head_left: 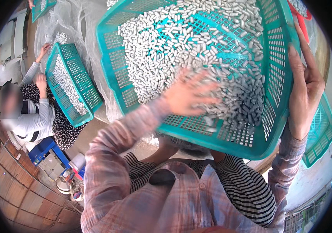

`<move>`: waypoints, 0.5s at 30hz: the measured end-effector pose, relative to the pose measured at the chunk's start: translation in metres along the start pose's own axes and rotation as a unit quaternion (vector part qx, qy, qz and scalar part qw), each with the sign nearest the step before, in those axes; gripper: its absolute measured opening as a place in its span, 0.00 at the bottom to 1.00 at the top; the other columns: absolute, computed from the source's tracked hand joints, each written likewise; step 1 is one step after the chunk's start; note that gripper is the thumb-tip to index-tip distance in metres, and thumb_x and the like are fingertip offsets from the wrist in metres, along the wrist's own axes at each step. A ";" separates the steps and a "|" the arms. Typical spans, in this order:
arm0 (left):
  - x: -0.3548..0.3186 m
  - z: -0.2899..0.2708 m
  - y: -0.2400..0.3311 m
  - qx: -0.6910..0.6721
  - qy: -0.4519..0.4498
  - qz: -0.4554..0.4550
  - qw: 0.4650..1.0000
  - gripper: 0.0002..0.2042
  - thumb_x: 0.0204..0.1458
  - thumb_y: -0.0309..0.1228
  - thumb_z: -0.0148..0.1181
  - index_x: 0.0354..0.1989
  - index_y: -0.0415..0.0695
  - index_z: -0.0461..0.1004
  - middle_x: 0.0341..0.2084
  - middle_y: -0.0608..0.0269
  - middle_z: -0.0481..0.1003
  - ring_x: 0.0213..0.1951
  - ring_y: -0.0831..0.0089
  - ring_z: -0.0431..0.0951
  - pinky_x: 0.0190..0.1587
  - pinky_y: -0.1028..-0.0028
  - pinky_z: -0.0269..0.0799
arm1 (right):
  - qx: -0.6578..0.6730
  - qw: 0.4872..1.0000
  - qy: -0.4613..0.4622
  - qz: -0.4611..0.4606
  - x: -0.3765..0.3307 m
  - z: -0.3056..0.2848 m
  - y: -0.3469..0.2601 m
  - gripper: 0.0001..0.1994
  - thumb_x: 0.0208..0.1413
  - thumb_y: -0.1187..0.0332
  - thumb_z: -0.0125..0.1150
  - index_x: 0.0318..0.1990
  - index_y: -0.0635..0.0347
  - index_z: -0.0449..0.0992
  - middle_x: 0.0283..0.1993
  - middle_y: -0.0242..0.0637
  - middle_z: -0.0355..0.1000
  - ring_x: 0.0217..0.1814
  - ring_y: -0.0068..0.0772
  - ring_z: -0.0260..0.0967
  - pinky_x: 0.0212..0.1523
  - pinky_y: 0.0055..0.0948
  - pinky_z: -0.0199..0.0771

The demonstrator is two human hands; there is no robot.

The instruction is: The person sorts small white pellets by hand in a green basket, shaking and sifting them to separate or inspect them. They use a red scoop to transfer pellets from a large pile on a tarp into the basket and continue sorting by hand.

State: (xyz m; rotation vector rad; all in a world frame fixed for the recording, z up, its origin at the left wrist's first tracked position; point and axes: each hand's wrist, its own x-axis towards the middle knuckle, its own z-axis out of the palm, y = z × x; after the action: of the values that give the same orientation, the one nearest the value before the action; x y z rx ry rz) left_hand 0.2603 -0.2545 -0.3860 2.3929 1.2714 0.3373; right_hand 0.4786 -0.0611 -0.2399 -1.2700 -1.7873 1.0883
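A large green plastic basket (113,70) with lattice walls is tilted in front of me above my lap. Many small whitish capsule-shaped pieces (150,58) lie spread over its floor, thicker toward the left and the near right corner, thinner in the middle. My left hand (191,91), blurred by motion, reaches over the near wall with fingers spread on or just above the pieces; nothing shows in its grip. My right hand (307,85) holds the basket's right side at the rim, some of its fingers lying along the outer wall.
At the left, a co-worker (30,112) sits with another green basket (76,77) of white pieces. Clear plastic sheeting (92,23) lies between us. Another green basket (317,132) stands at the right, below my right hand. A red container (301,23) is at the upper right.
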 end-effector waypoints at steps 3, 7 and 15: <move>-0.035 -0.017 -0.077 0.170 -0.014 -0.131 0.977 0.31 0.44 0.62 0.52 0.61 0.75 0.64 0.70 0.70 0.49 0.70 0.43 0.39 0.60 0.28 0.25 | 0.026 0.999 0.003 0.034 -0.001 0.003 0.001 0.20 0.61 0.69 0.54 0.60 0.66 0.67 0.54 0.42 0.72 0.51 0.22 0.70 0.54 0.20 0.67; 0.066 -0.018 -0.082 -0.021 0.243 -0.365 0.898 0.32 0.52 0.52 0.53 0.67 0.63 0.55 0.70 0.58 0.43 0.69 0.46 0.42 0.65 0.40 0.35 | 0.033 0.999 -0.014 0.024 0.008 0.005 0.004 0.20 0.61 0.69 0.54 0.59 0.68 0.68 0.54 0.42 0.72 0.51 0.23 0.71 0.52 0.20 0.68; 0.066 0.002 0.038 -0.033 0.028 0.095 0.995 0.29 0.48 0.55 0.55 0.62 0.73 0.62 0.70 0.70 0.49 0.71 0.56 0.39 0.67 0.39 0.23 | 0.002 1.000 -0.005 0.015 0.015 -0.004 0.002 0.20 0.60 0.68 0.55 0.59 0.67 0.68 0.53 0.41 0.73 0.50 0.21 0.70 0.53 0.19 0.66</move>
State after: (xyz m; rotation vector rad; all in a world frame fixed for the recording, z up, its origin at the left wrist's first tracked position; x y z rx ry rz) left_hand 0.3255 -0.2193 -0.3690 2.4678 1.0406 0.4972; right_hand 0.4787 -0.0453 -0.2388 -1.2951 -1.7783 1.1158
